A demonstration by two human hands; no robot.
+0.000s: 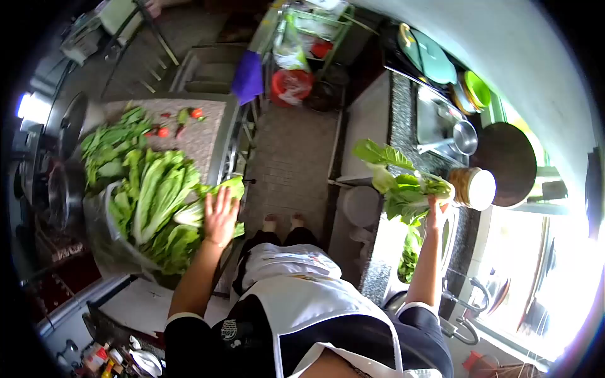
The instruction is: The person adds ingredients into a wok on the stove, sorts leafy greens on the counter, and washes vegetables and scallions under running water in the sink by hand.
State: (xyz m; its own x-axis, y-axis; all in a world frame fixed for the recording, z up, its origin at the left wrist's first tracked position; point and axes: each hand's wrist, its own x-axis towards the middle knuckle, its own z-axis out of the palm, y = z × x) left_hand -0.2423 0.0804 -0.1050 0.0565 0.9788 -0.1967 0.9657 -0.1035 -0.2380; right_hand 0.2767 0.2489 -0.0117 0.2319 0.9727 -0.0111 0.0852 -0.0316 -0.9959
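Note:
On the left counter, long green lettuce leaves [154,195] lie in and around a clear plastic bag [104,236]. My left hand [220,217] rests with its fingers spread on the leaves at the right edge of this pile. Over the right counter my right hand [437,211] is closed around the base of a leafy green bunch [403,189], whose leaves point to the left. Beside that hand is a jar with a white lid [482,189]. More greens [411,252] lie in the sink area below the bunch.
Darker greens [113,142] and small tomatoes [163,132] sit at the left counter's back. A red bucket [292,85] stands on the floor ahead. A saucepan [465,137], a large dark pan [505,165] and a faucet [482,293] are at the right.

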